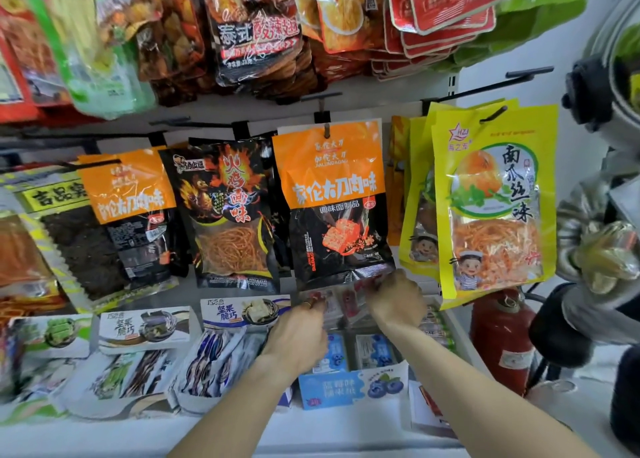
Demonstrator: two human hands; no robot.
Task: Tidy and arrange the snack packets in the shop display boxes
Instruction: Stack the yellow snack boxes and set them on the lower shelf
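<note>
Reaching into the back display box (346,322), lower centre of frame, both hands work among red-and-white packets (349,302). Left hand (298,336): fingers curled at the packets' left edge, grip blurred. Right hand (396,302): fingers curled over the packets' right end, apparently holding them. Blue blueberry box (349,386): just in front. Orange-black bag (332,201): hanging directly above. Yellow bag (495,201): right. Red extinguisher (498,340): lower right.

You have one wide-angle head view only. It looks forward and down, close to the shelf boxes (221,322) and hanging packets (332,201).
</note>
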